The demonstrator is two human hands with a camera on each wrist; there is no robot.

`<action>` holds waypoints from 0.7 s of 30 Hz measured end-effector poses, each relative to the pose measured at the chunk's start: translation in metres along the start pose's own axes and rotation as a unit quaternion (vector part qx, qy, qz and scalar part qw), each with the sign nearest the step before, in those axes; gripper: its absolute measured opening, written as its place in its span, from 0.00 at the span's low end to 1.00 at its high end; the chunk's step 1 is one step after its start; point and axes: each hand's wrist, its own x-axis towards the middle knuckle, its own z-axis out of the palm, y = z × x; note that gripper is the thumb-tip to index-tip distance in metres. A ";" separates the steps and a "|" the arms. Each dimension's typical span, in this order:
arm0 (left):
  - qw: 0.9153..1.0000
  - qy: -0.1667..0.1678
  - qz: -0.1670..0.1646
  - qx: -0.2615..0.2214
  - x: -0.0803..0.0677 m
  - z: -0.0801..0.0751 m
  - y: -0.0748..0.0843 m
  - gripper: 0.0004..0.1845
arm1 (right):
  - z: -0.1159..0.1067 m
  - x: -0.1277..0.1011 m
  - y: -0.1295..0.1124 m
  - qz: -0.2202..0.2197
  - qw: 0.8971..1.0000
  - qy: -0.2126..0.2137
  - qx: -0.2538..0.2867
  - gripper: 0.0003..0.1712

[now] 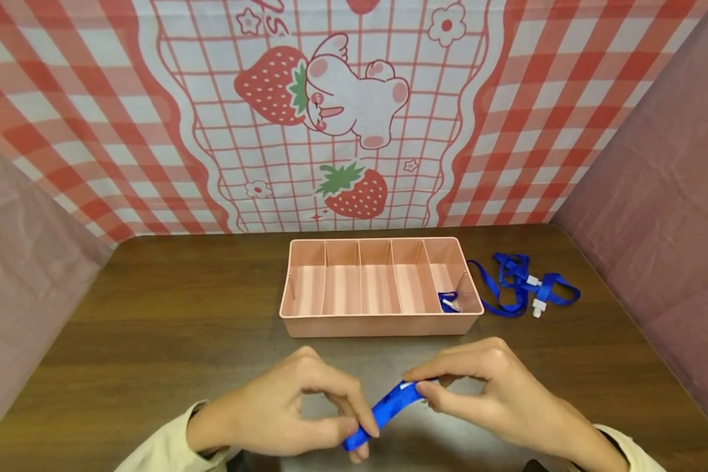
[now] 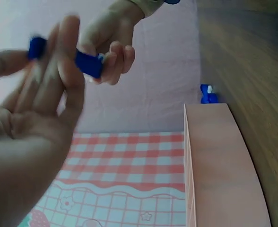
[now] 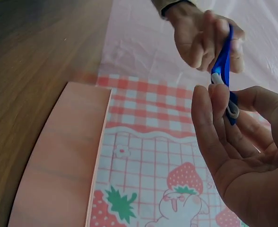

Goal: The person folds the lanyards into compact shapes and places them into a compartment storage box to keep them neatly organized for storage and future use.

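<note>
A blue lanyard (image 1: 394, 402), folded into a short flat strip, is stretched between both hands over the front of the table. My left hand (image 1: 283, 406) pinches its lower left end between thumb and fingers. At the upper right end, my right hand (image 1: 495, 387) grips it with thumb and fingertips. A white piece shows on the strip beside the right fingers, and a small metal loop (image 3: 233, 111) pokes out there in the right wrist view. Behind the hands stands a pink box (image 1: 380, 325) with several compartments. Another folded blue lanyard (image 1: 447, 299) lies in its rightmost compartment.
Right of the box, loose blue lanyards (image 1: 549, 292) with white plastic buckles (image 1: 539, 306) lie tangled on the wooden table (image 1: 183, 308). A red-and-white checked cloth (image 1: 519, 131) hangs behind the table, with pink cloth (image 1: 661, 151) at the sides.
</note>
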 end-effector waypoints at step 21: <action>0.962 0.007 0.039 0.272 0.012 0.000 0.005 0.00 | 0.015 0.011 0.005 0.008 0.999 -0.033 -0.015 0.13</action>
